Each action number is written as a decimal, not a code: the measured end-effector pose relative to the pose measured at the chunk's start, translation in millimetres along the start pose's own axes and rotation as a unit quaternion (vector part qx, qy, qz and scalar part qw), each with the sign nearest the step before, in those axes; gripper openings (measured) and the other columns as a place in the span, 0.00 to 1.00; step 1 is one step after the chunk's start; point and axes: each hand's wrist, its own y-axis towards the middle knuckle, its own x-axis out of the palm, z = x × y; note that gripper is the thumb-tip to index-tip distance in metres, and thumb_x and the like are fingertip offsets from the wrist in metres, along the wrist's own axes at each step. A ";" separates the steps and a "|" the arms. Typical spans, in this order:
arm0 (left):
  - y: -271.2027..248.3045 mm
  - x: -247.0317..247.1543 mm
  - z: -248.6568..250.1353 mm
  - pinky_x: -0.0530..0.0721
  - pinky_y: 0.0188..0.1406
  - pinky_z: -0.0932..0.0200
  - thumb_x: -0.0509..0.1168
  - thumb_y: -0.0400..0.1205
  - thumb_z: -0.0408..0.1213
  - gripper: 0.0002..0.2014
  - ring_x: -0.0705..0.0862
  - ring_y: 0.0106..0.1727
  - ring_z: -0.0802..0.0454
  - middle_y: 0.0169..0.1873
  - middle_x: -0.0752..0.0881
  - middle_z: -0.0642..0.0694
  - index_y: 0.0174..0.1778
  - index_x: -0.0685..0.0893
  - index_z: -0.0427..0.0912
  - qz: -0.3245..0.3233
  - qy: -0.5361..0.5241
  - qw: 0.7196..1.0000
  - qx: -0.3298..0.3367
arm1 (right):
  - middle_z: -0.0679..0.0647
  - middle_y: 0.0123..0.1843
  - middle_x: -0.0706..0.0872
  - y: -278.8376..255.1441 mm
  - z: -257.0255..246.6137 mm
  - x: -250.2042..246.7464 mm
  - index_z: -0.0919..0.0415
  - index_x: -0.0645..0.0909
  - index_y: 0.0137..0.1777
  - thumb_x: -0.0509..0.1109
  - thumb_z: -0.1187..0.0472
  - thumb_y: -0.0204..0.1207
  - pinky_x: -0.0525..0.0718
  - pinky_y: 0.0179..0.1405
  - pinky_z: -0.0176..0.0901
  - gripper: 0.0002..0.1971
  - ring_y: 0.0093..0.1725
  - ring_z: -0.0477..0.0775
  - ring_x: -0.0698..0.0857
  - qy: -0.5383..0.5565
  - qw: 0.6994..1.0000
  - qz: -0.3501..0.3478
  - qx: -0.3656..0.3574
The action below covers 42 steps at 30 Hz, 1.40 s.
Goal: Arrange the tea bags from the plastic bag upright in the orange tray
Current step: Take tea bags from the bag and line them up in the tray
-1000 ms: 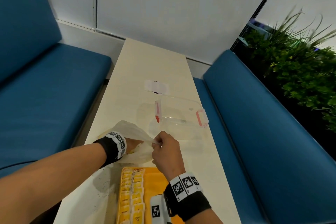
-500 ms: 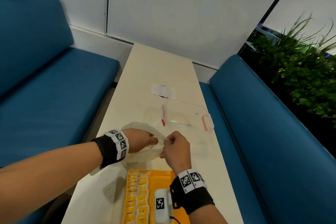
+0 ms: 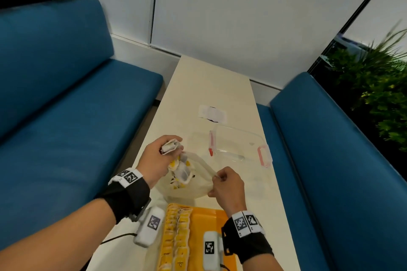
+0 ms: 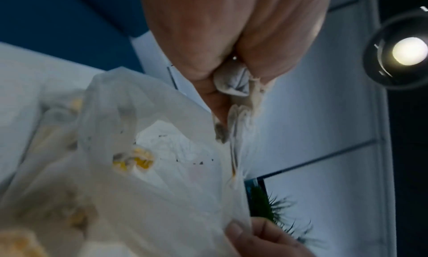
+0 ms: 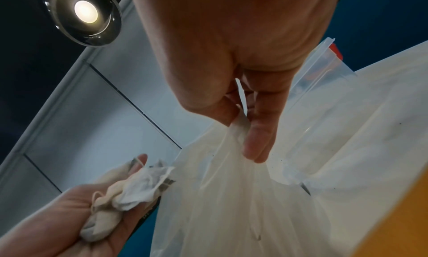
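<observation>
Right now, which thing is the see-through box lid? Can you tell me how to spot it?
Look at the long cream table between the two blue benches. Past the plastic bag that the right hand pinches lies the clear lid, flat on the tabletop. Unlike the soft crumpled bag, it is stiff, rectangular, and has pink clips on two edges.

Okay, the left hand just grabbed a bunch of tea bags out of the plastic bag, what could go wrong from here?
The left hand grips several crumpled tea bags in a bunch, and more dangle below by their strings, so some may drop or tangle on the way to the orange tray.

The right hand pinches only one edge of the plastic bag; it could sag and spill.

The upright rows on the tray's left side could be knocked over when new bags go in.
</observation>
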 end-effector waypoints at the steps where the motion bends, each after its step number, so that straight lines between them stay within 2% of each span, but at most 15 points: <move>1: -4.2 -1.1 -2.9 0.84 0.48 0.48 0.70 0.82 0.25 0.13 0.91 0.54 0.43 0.51 0.91 0.37 0.56 0.89 0.46 0.011 -0.040 0.999 -0.028 | 0.58 0.40 0.87 -0.7 0.9 -0.9 0.63 0.78 0.44 0.66 0.67 0.79 0.92 0.37 0.54 0.03 0.27 0.52 0.89 -0.001 1.000 -0.005 0.002; 3: -14.4 -2.4 -7.0 0.86 0.45 0.51 0.68 0.83 0.23 0.13 0.91 0.52 0.44 0.53 0.91 0.35 0.59 0.88 0.44 0.021 -0.103 0.992 -0.069 | 0.56 0.48 0.86 -4.0 1.5 -4.4 0.59 0.79 0.49 0.70 0.64 0.78 0.91 0.36 0.51 0.03 0.37 0.54 0.89 -0.013 1.000 -0.019 -0.003; 5: -26.1 -2.4 -9.6 0.88 0.42 0.55 0.67 0.83 0.23 0.13 0.91 0.49 0.48 0.53 0.91 0.36 0.60 0.86 0.42 0.025 -0.157 0.982 -0.097 | 0.50 0.58 0.79 -12.7 1.7 -8.8 0.55 0.78 0.58 0.73 0.58 0.77 0.84 0.38 0.37 0.11 0.47 0.49 0.85 -0.089 0.995 -0.003 -0.047; 8: -41.8 -3.0 -17.2 0.88 0.39 0.55 0.68 0.82 0.23 0.12 0.90 0.47 0.47 0.50 0.90 0.37 0.59 0.86 0.41 0.053 -0.214 0.967 -0.125 | 0.41 0.59 0.74 -42.7 -8.9 -12.3 0.48 0.78 0.61 0.75 0.58 0.76 0.76 0.39 0.26 0.16 0.49 0.40 0.81 -0.115 0.966 0.032 -0.231; 10: -51.6 -2.7 -24.2 0.87 0.43 0.51 0.67 0.83 0.22 0.12 0.89 0.48 0.44 0.49 0.90 0.36 0.59 0.86 0.40 0.073 -0.242 0.957 -0.145 | 0.37 0.58 0.73 -62.5 -14.4 -6.2 0.44 0.79 0.61 0.77 0.56 0.73 0.77 0.37 0.25 0.17 0.51 0.38 0.82 -0.102 0.947 -0.048 -0.300; 14: -67.5 -6.1 -31.8 0.88 0.40 0.53 0.65 0.84 0.24 0.12 0.89 0.48 0.44 0.49 0.89 0.37 0.61 0.84 0.40 0.089 -0.297 0.931 -0.193 | 0.34 0.63 0.73 -78.9 -8.4 10.3 0.41 0.78 0.62 0.77 0.62 0.73 0.82 0.39 0.28 0.22 0.60 0.39 0.80 -0.050 0.935 -0.186 -0.299; 18: -78.6 -12.8 -41.3 0.88 0.40 0.53 0.65 0.85 0.26 0.13 0.90 0.47 0.46 0.48 0.92 0.39 0.65 0.83 0.40 0.098 -0.317 0.915 -0.231 | 0.38 0.56 0.81 -81.8 4.6 23.2 0.48 0.83 0.54 0.72 0.69 0.76 0.82 0.42 0.27 0.15 0.54 0.40 0.84 -0.023 0.930 -0.152 -0.333; 22: -87.8 -17.0 -48.9 0.91 0.35 0.55 0.66 0.85 0.27 0.12 0.91 0.46 0.45 0.50 0.91 0.37 0.64 0.83 0.41 0.106 -0.315 0.908 -0.256 | 0.38 0.48 0.84 -80.4 3.7 25.0 0.53 0.86 0.47 0.74 0.68 0.76 0.87 0.42 0.38 0.08 0.46 0.44 0.87 0.008 0.933 -0.127 -0.338; 25: -92.3 -19.6 -49.9 0.92 0.43 0.48 0.66 0.85 0.26 0.12 0.89 0.50 0.42 0.51 0.90 0.35 0.63 0.83 0.40 0.100 -0.300 0.913 -0.258 | 0.40 0.47 0.85 -79.1 -4.1 20.2 0.53 0.87 0.46 0.75 0.67 0.76 0.80 0.42 0.27 0.07 0.47 0.42 0.87 -0.022 0.925 -0.131 -0.357; 27: -94.7 -24.0 -52.0 0.93 0.42 0.45 0.66 0.85 0.25 0.11 0.89 0.51 0.41 0.51 0.89 0.33 0.61 0.83 0.39 0.099 -0.288 0.917 -0.256 | 0.41 0.47 0.86 -77.6 -11.6 12.5 0.54 0.88 0.45 0.76 0.67 0.76 0.75 0.44 0.22 0.06 0.48 0.41 0.86 -0.043 0.920 -0.125 -0.369; 32: -101.1 -41.6 -62.6 0.85 0.61 0.27 0.67 0.84 0.23 0.12 0.90 0.50 0.40 0.48 0.89 0.33 0.62 0.84 0.36 0.092 -0.244 0.932 -0.251 | 0.43 0.43 0.86 -73.6 -22.3 -11.1 0.53 0.90 0.42 0.79 0.65 0.73 0.79 0.38 0.29 0.05 0.43 0.45 0.86 -0.077 0.933 -0.136 -0.324; 35: -107.0 -49.7 -64.5 0.88 0.58 0.31 0.68 0.83 0.23 0.12 0.90 0.50 0.40 0.48 0.89 0.33 0.60 0.85 0.36 0.082 -0.215 0.941 -0.247 | 0.42 0.44 0.84 -77.8 -3.6 -6.3 0.48 0.89 0.39 0.76 0.60 0.75 0.84 0.47 0.41 0.06 0.44 0.44 0.84 -0.241 0.912 -0.243 -0.228; 37: -110.1 -54.4 -66.5 0.90 0.52 0.37 0.67 0.83 0.22 0.11 0.90 0.50 0.41 0.48 0.89 0.33 0.60 0.85 0.36 0.074 -0.197 0.946 -0.248 | 0.41 0.43 0.84 -77.7 14.2 -7.6 0.42 0.85 0.35 0.76 0.60 0.75 0.84 0.49 0.40 0.11 0.44 0.42 0.84 -0.256 0.917 -0.247 -0.182; 40: -115.9 -59.0 -69.9 0.90 0.52 0.41 0.67 0.83 0.22 0.12 0.90 0.49 0.43 0.48 0.90 0.34 0.59 0.86 0.37 0.054 -0.170 0.954 -0.242 | 0.43 0.42 0.86 -80.7 31.0 -14.6 0.44 0.84 0.34 0.76 0.60 0.73 0.81 0.40 0.30 0.11 0.40 0.41 0.84 -0.248 0.929 -0.238 -0.136; 42: -119.3 -57.9 -72.2 0.89 0.54 0.38 0.67 0.82 0.21 0.12 0.90 0.49 0.43 0.47 0.89 0.34 0.59 0.86 0.36 0.035 -0.156 0.958 -0.238 | 0.46 0.38 0.88 -85.7 37.3 -17.3 0.48 0.84 0.34 0.76 0.61 0.73 0.80 0.34 0.30 0.09 0.35 0.42 0.87 -0.219 0.940 -0.240 -0.100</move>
